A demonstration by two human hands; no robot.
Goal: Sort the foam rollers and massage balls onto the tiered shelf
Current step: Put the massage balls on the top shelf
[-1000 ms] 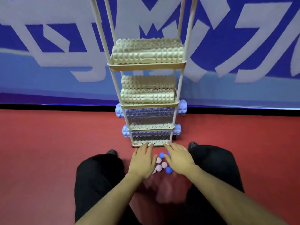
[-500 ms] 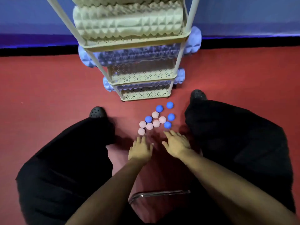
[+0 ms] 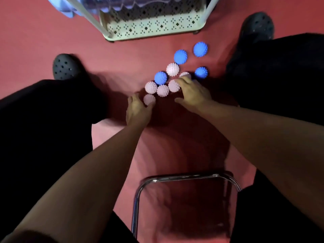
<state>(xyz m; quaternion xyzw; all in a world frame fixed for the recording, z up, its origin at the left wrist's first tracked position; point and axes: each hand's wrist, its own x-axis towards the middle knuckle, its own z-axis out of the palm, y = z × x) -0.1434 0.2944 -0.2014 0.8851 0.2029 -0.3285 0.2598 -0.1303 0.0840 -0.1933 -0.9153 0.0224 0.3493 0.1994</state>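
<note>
Down on the red floor (image 3: 43, 37) I see a cluster of spiky massage balls between my knees, just in front of the cream tiered shelf (image 3: 154, 28). I count 4 blue balls: 1 (image 3: 200, 49) nearest the shelf, 1 (image 3: 180, 57) beside it, 1 (image 3: 201, 72) further right, and 1 (image 3: 161, 78) on the left of the cluster. Among them lie pale pink balls: 1 (image 3: 172, 69) in the middle, and 2 (image 3: 151, 87) (image 3: 163, 90) touching each other in a row. My left hand (image 3: 138, 111) lies low with its fingers loosely bent, the fingertips touching the nearest pink ball (image 3: 149, 99) without closing round it. My right hand (image 3: 192, 93) reaches over the cluster, fingers spread and slightly curved, resting on 2 more pink balls (image 3: 173, 85) (image 3: 185, 74); I cannot tell whether it grips either. A blue foam roller (image 3: 70, 9) lies on a lower tier, blurred. Black shoes (image 3: 65, 66) (image 3: 256, 25) flank the balls, and a chrome stool frame (image 3: 184, 178) sits below my arms.
</note>
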